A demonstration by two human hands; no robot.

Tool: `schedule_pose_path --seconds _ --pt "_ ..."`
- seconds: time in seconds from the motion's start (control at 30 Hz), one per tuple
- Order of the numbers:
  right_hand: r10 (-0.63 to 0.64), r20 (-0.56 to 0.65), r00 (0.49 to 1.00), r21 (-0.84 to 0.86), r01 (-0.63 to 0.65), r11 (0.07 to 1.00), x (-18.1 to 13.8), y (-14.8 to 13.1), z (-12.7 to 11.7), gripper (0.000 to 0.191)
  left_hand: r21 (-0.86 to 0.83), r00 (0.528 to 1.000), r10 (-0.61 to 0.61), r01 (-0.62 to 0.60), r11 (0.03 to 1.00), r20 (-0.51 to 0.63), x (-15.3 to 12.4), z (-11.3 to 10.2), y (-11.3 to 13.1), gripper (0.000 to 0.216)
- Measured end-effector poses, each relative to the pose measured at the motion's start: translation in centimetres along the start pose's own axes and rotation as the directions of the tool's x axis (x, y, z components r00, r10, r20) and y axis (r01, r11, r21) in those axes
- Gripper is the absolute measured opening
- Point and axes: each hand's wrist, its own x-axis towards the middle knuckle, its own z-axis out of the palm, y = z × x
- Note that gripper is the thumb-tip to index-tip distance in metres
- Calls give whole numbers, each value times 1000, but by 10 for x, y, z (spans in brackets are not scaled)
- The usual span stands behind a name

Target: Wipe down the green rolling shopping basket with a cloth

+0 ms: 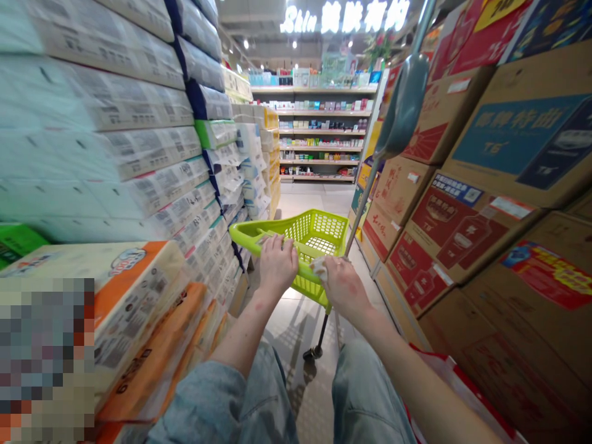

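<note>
A lime-green shopping cart with a perforated plastic basket stands in front of me, seen from its handle end. My left hand has its fingers curled over the near rim. At the rim's right part, my right hand is closed on a crumpled white cloth or tissue, which touches the green plastic. A grey pole with a grey oval part slants down from the top right to beside my right hand; whether that hand touches it I cannot tell. One caster shows below the cart.
Stacked tissue packs wall the left side, with orange-and-white packs nearer. Cardboard cartons rise on the right. Tiled floor leads to shelves of small goods. A red-edged bag-like thing lies low right.
</note>
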Motion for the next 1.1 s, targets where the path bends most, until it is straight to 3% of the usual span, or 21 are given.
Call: schedule_pose_path --seconds 0.1,0.17,0.47,0.63,0.77,0.83,0.97,1.1 --pt "-5 -156 988 -166 -21 986 -8 -19 9 28 -2 1000 -5 5 1000 3 1 0 -2 32" --pt "-13 -164 986 -190 -18 982 -6 -18 14 23 -5 1000 -1 1 1000 15 1 0 -3 32" --pt "48 42 998 79 -51 996 16 20 -4 22 -1 994 103 -103 995 31 -2 -6 0 36" --pt "113 153 982 224 -146 964 14 39 -22 31 -170 973 218 -203 964 77 7 -14 -8 37" --pt "103 196 975 362 -170 916 12 62 -26 33 -274 954 260 -212 938 151 21 -18 -14 41" --pt "82 210 974 398 -162 903 11 74 -25 33 -243 951 224 -171 955 212 25 -18 -16 42" --pt "54 205 977 376 -129 917 11 86 -26 32 -18 958 11 -6 1000 288 23 -17 -15 42" --pt "43 -1 999 165 -42 985 3 79 -22 29 126 946 -88 51 991 313 18 -18 -6 44"
